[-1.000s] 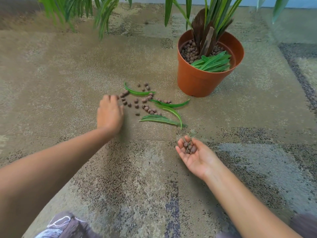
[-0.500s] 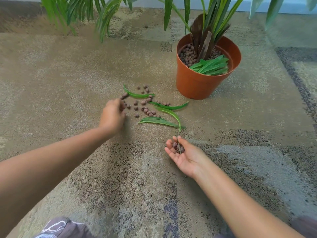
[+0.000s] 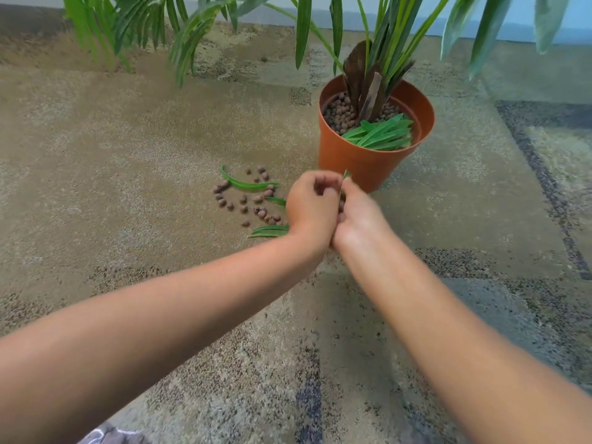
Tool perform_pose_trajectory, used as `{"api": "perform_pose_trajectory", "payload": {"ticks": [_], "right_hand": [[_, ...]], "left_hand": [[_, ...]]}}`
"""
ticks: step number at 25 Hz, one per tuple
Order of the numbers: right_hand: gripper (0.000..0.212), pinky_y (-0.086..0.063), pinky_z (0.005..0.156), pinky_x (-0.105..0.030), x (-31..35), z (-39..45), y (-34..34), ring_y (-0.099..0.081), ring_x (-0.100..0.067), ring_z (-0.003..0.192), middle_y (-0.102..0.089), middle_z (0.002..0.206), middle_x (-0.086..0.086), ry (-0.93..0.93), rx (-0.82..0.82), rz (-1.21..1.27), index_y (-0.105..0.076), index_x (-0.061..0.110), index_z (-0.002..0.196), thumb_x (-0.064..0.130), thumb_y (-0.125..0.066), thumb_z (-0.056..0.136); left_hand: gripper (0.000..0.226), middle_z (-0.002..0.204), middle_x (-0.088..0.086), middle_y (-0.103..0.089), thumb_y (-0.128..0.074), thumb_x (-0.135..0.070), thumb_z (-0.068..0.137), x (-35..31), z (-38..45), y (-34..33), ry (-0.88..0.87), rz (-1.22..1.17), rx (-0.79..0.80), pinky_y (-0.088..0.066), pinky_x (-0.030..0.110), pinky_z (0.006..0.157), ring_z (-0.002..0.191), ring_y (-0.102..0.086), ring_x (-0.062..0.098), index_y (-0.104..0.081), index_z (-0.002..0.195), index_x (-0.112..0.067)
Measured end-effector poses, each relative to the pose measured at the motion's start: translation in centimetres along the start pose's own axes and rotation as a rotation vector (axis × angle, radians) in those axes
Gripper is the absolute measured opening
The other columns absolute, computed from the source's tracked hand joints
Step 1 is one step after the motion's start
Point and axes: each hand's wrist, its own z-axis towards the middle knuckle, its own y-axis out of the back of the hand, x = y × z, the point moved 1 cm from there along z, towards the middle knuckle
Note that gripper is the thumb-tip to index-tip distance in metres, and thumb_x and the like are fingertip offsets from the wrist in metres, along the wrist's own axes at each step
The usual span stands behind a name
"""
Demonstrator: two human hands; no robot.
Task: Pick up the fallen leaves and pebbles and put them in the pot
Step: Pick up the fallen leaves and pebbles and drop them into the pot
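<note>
Mottled beige carpet point(image 3: 128, 187) is spread under an orange pot point(image 3: 358, 158), in which pebbles and cut leaves are already piled. Loose pebbles point(image 3: 246, 200) and fallen leaves point(image 3: 246, 184) are scattered just left of the pot. The left hand point(image 3: 309, 208) is curled with fingertips pinched, what it holds cannot be told; the right hand point(image 3: 358, 216) is pressed against it, cupped around pebbles and a leaf.

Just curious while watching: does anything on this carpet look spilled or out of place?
Yes. Brown pebbles and green leaves lie scattered on the carpet left of the orange pot, where they belong.
</note>
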Motion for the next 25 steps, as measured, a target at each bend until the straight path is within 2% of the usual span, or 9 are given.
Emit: {"api": "perform_pose_trajectory", "payload": {"ticks": [2, 4, 6, 8, 10, 14, 17, 20, 25], "right_hand": [[0.032, -0.046, 0.038, -0.013, 2.4, -0.2, -0.6, -0.058, -0.009, 0.046, -0.059, 0.063, -0.002, 0.046, 0.076, 0.054, -0.053, 0.013, 0.073, 0.030, -0.041, 0.098], [0.025, -0.054, 0.060, -0.014, 4.8, -0.1, -1.5, -0.060, -0.009, 0.052, -0.059, 0.069, -0.002, 0.070, 0.147, 0.021, -0.055, 0.012, 0.084, 0.026, -0.040, 0.098], [0.017, -0.050, 0.090, -0.026, 6.9, 0.7, -2.3, -0.064, -0.015, 0.084, -0.060, 0.084, -0.007, 0.038, 0.137, 0.177, -0.059, 0.009, 0.094, 0.018, -0.044, 0.097], [0.022, -0.048, 0.089, -0.030, 8.6, 1.2, -3.1, -0.060, -0.019, 0.090, -0.052, 0.080, -0.010, 0.053, 0.128, 0.282, -0.057, 0.000, 0.091, 0.015, -0.042, 0.098], [0.042, -0.045, 0.097, -0.031, 9.8, 1.5, -3.5, -0.057, -0.020, 0.083, -0.049, 0.083, -0.012, 0.068, 0.170, 0.232, -0.051, -0.007, 0.116, 0.029, -0.036, 0.100], [0.098, -0.013, 0.117, -0.044, 11.6, 1.8, -3.2, -0.021, -0.034, 0.140, -0.022, 0.149, -0.025, 0.029, 0.362, 0.145, -0.007, -0.006, 0.145, 0.070, -0.023, 0.086], [0.098, -0.014, 0.115, -0.052, 11.4, 1.3, -2.9, -0.019, -0.040, 0.140, -0.014, 0.153, -0.025, 0.053, 0.444, 0.144, -0.003, 0.001, 0.147, 0.073, -0.023, 0.083], [0.082, -0.005, 0.117, -0.043, 9.6, 0.7, -1.5, -0.007, -0.031, 0.144, -0.010, 0.156, -0.018, 0.095, 0.466, 0.030, -0.013, 0.006, 0.148, 0.064, -0.017, 0.091], [0.069, -0.011, 0.116, -0.040, 4.8, 0.1, 2.8, -0.017, -0.026, 0.143, -0.027, 0.153, -0.010, 0.112, 0.401, 0.109, -0.027, 0.011, 0.145, 0.058, -0.020, 0.094]], "left_hand": [[0.030, 0.103, 0.002, -0.065, -0.043, 0.003, 0.084, -1.9, 0.2, -1.0, -0.043, -0.070, 0.136, -0.051, 0.025, 0.080, 0.081, -0.059, 0.006, -0.063, 0.096, -0.016], [0.038, 0.115, 0.006, -0.061, -0.038, 0.006, 0.085, -3.7, 0.6, -2.1, -0.030, -0.165, 0.276, -0.051, 0.026, 0.080, 0.091, -0.059, 0.008, -0.060, 0.111, -0.011], [0.042, 0.129, 0.013, -0.053, -0.036, 0.007, 0.088, -5.0, 1.3, -2.6, 0.015, -0.324, 0.311, -0.046, 0.028, 0.094, 0.115, -0.054, 0.020, -0.050, 0.126, -0.003], [0.041, 0.135, 0.017, -0.048, -0.036, 0.005, 0.091, -5.4, 2.1, -2.3, 0.058, -0.480, 0.294, -0.038, 0.029, 0.102, 0.123, -0.048, 0.025, -0.043, 0.132, 0.001], [0.039, 0.129, 0.013, -0.052, -0.038, 0.000, 0.093, -5.0, 3.1, -1.2, 0.048, -0.491, 0.277, -0.040, 0.025, 0.091, 0.113, -0.051, 0.020, -0.043, 0.132, -0.001], [0.035, 0.125, 0.007, -0.056, -0.044, -0.006, 0.091, -1.9, 6.1, 3.0, -0.010, -0.089, 0.132, -0.044, 0.030, 0.096, 0.109, -0.054, 0.016, -0.050, 0.126, -0.007], [0.032, 0.124, 0.004, -0.057, -0.048, -0.006, 0.090, 1.1, 6.8, 6.2, -0.115, 0.428, 0.221, -0.047, 0.024, 0.076, 0.083, -0.054, 0.010, -0.055, 0.120, -0.013], [0.035, 0.130, 0.007, -0.053, -0.055, -0.015, 0.087, 4.5, 6.2, 7.6, -0.338, 1.096, 0.401, -0.047, 0.034, 0.096, 0.106, -0.057, 0.020, -0.053, 0.123, -0.014], [0.036, 0.118, 0.010, -0.056, -0.063, -0.016, 0.082, 7.8, 5.6, 7.7, -0.341, 1.238, 0.371, -0.048, 0.035, 0.092, 0.103, -0.054, 0.024, -0.048, 0.114, -0.010]]}}
